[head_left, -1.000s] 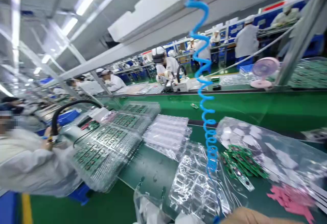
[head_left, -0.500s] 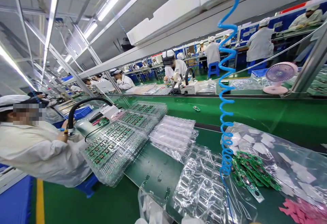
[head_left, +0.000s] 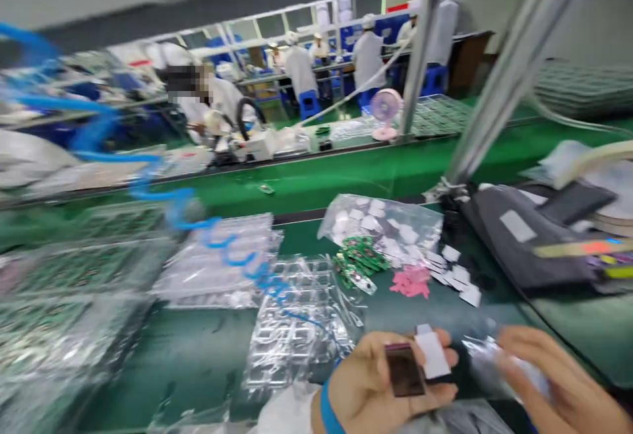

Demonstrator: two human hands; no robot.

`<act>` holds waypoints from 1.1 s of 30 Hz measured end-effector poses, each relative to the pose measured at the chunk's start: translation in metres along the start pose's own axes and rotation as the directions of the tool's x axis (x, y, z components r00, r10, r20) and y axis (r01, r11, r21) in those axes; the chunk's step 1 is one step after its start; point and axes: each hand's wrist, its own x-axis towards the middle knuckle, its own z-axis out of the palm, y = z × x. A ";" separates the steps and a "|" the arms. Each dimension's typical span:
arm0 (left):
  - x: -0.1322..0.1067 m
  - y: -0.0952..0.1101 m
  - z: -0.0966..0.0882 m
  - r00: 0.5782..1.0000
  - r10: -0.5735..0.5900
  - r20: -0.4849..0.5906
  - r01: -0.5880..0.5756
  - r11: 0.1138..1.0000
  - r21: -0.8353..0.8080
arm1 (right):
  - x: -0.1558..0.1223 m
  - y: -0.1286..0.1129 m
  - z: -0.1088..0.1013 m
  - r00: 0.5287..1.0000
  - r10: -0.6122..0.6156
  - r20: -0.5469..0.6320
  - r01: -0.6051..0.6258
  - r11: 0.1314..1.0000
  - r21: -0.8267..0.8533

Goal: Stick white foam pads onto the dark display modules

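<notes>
Gripped in the left hand point(head_left: 360, 380) at five o'clock, a small dark panel point(head_left: 405, 371) seemed light, stiff and fragile, best held by its edges, while the right hand point(head_left: 561, 371) was blurred, its hold unclear.

Bright light glints off the clear tray point(head_left: 291, 322) while blur smears the blue coil point(head_left: 123, 156) and right hand point(head_left: 558, 371)

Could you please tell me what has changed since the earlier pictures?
The view has turned right. The left hand has come into view, holding a dark square piece and a white card; the right hand is at some clear plastic, its grip too blurred to tell. The green boards and pink pieces stayed in place.
</notes>
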 end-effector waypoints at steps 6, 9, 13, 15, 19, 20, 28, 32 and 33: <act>0.004 0.003 0.001 0.988 -0.153 0.030 0.152 0.988 0.014 | 0.022 -0.014 0.000 0.989 0.107 0.106 -0.066 0.941 -0.332; 0.004 0.002 0.003 0.986 -0.164 0.024 0.163 0.986 0.018 | 0.036 -0.044 -0.002 0.946 0.129 0.298 -0.228 0.917 0.326; 0.003 0.001 0.005 0.985 -0.167 0.033 0.166 0.986 0.006 | 0.048 -0.067 0.009 0.814 -0.017 0.581 -0.497 0.497 0.711; 0.003 0.002 0.005 0.986 -0.164 0.038 0.164 0.986 -0.003 | 0.048 -0.071 0.020 0.781 -0.035 0.623 -0.584 0.314 0.749; 0.002 0.003 0.002 0.980 -0.195 0.033 0.195 0.981 -0.013 | 0.043 -0.071 0.035 0.794 0.103 0.599 -0.607 0.092 0.789; 0.001 0.003 0.000 0.977 -0.213 0.019 0.213 0.977 -0.025 | 0.043 -0.070 0.036 0.804 0.158 0.573 -0.587 0.065 0.807; -0.001 -0.004 -0.016 0.937 -0.347 -0.027 0.339 0.927 -0.158 | 0.056 -0.075 0.010 0.975 0.135 0.175 -0.221 0.608 0.763; 0.001 -0.009 -0.018 0.916 -0.402 -0.012 0.392 0.900 -0.190 | 0.069 -0.085 -0.004 0.930 -0.300 0.210 0.174 0.866 0.469; 0.001 -0.010 -0.018 0.907 -0.420 -0.009 0.411 0.892 -0.188 | 0.073 -0.087 -0.006 0.885 -0.400 0.238 0.281 0.867 0.412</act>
